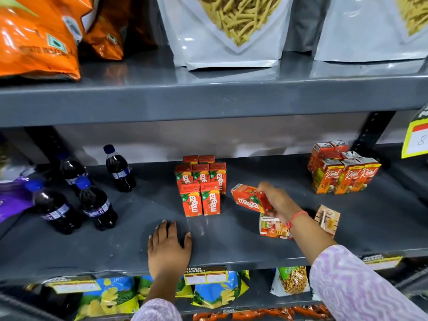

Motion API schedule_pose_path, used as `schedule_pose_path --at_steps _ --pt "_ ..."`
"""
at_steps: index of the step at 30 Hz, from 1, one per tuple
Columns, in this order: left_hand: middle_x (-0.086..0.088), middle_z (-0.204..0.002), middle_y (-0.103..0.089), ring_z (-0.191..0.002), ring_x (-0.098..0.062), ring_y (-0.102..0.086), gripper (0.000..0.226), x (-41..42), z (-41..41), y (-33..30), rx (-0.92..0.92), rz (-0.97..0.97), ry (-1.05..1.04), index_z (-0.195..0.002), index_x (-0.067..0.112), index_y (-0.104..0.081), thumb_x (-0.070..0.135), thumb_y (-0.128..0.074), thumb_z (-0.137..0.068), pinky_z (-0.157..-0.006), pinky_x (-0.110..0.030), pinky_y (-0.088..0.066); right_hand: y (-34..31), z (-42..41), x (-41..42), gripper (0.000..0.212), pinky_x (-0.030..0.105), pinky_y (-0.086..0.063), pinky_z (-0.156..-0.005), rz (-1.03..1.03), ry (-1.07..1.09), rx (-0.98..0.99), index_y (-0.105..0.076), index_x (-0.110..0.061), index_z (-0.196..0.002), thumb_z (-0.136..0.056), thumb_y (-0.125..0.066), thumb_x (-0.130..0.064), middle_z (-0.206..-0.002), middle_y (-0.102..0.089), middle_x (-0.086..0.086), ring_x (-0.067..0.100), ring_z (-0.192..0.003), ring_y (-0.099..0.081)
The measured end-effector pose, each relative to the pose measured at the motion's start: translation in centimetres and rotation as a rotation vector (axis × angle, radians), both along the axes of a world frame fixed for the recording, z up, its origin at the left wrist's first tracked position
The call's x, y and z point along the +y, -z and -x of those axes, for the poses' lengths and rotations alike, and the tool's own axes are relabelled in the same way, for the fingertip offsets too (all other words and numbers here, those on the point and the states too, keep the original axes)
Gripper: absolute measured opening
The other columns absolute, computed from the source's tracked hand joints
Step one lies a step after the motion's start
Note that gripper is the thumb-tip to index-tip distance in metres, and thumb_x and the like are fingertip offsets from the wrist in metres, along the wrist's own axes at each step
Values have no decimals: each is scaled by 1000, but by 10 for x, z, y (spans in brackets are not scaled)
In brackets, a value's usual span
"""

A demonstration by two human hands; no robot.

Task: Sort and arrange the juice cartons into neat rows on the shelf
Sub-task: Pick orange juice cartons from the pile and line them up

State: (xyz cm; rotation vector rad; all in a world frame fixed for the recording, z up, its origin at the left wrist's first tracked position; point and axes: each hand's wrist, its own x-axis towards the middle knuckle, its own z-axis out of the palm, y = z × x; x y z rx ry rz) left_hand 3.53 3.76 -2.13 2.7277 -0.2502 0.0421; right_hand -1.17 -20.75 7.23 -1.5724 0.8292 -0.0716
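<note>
**One Maaza carton in hand, the front row short by one**

Nearest me, my left hand [170, 247] lies flat on the front of the shelf [129, 249], fingers spread, gripping nothing; I read it as a brace. Just past it and to the right, my right hand [276, 201] is clamped over one end of a red Maaza carton [246, 199], which is tipped on its side and lifted clear of the shelf. Under that wrist lies another carton [272, 227] on its side, and a pale one [327, 218] leans just to its right; both wait to be sorted.

Between my two hands, a little further in, stands the Maaza block [201, 188]: two cartons in front, three behind them, two more at the back. The carton I hold hangs just to the right of the front pair and apart from it.

I judge the step in hand to be placing this carton. The next move calls for turning it upright, label forward, and setting it touching the right side of the front pair so that row matches the three behind, without knocking the neighbours.

Farther right, well apart, the Real cartons [345, 173] stand in their own cluster. Cola bottles [92, 193] stand to the left.
</note>
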Motion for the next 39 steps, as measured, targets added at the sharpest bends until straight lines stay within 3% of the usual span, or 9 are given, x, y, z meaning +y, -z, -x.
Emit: schedule_pose_path --at_steps 4,8,14,19,25,30,33,36,39 --pt "-8 -150 -30 -138 -25 -23 58 1 0 -1 -9 4 -2 -137 15 -33 46 -40 -89 -116 -39 -13 0 -16 2 30 33 -39 -66 322 -73 85 -52 -14 -59 -69 -51 -43 -74 -60 10 30 -75 -55" --pt "-11 -145 -39 -135 -28 -31 63 1 1 -1 -16 4 -10 -133 12 -41 50 -34 -84 -114 -41 -18 -9 -28 10 38 32 -31 -55 588 -250 202 -39 -15 -47 -77 -48 -36 -57 -44 5 28 -67 -44" --pt "-18 -128 -57 -120 -36 -50 70 -1 0 1 -43 14 -28 -117 7 -57 52 -28 -73 -103 -49 -36 -26 -50 28 37 35 -40 -83 889 -496 331 -48 -16 -56 -73 -46 -48 -82 -59 10 33 -98 -52" --pt "-19 -119 -63 -111 -37 -57 63 -1 0 -2 -19 2 -19 -110 6 -62 49 -34 -73 -96 -52 -42 -33 -62 42 44 41 -42 -93 1057 -632 409 -61 -20 -107 -78 -50 -51 -120 -62 6 34 -122 -40" --pt "-17 -122 -62 -113 -37 -56 64 0 -1 1 -24 -4 -17 -112 8 -61 50 -33 -74 -98 -50 -41 -25 -57 43 53 44 -36 -107 927 -618 211 -45 -26 -126 -77 -59 -40 -129 -58 3 32 -125 -46" --pt "-17 -124 -61 -115 -36 -54 64 0 -2 4 -41 -3 -23 -113 8 -60 50 -30 -75 -100 -50 -40 3 -36 33 99 41 -23 -115 632 -371 20 -14 -18 -146 -69 -76 -27 -149 -36 12 33 -137 -31" --pt "-15 -133 -53 -124 -34 -46 66 0 -2 5 -47 -13 -16 -121 10 -55 52 -29 -77 -107 -47 -32 22 -23 34 109 45 -26 -115 466 -253 -63 -10 -18 -147 -65 -81 -22 -146 -42 14 31 -136 -35" --pt "-11 -144 -42 -133 -30 -34 64 0 -2 5 -30 -8 -13 -130 12 -45 49 -32 -80 -113 -43 -21 34 -16 44 106 43 -32 -110 243 -159 -141 -12 -17 -147 -66 -81 -17 -145 -43 11 27 -135 -39" --pt "-10 -146 -37 -136 -28 -29 62 0 -1 4 -38 14 -11 -133 13 -41 48 -34 -83 -114 -41 -18 42 -16 54 81 43 -41 -103 224 -117 -207 -34 -25 -136 -69 -79 -17 -135 -54 6 25 -125 -50"
